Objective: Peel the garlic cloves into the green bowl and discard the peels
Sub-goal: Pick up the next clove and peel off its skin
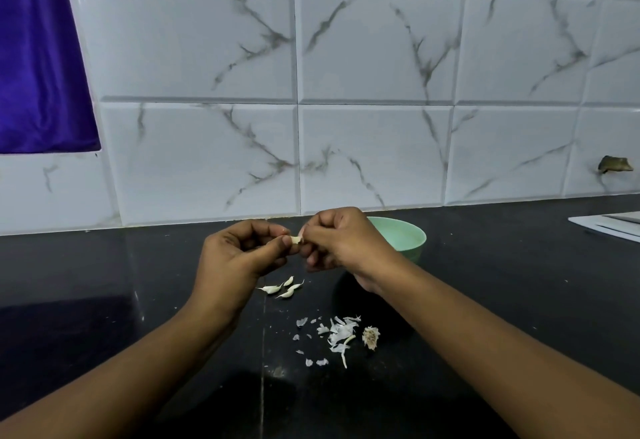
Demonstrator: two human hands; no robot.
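Both hands meet just left of the green bowl (pixel 405 234). The L hand (pixel 242 251) pinches a garlic clove (pixel 296 239) btwn thumb & fingertips, and the R hand (pixel 343 241) has its fingers curled onto the clove's other end, prob. picking at the skin. The clove is held short of the bowl's left rim, above the black countertop (pixel 104 282). A few unpeeled cloves (pixel 282 289) lie left of the bowl & nearer the person. Peel scraps (pixel 337 334) & a dried bulb base (pixel 370 337) lie nearer still, well apart from the bowl.

Risks:
- A bared clove is likely slick. A hard tug w/ the R hand could pop it from the L pinch, & it'd land on the countertop, not in the bowl.
- Loose skin could drift into the bowl & mix w/ peeled cloves.
- The R forearm passes just beside the scraps, so a sweep could scatter them.
- Bowl contents are partly hidden, so can't tell the count.
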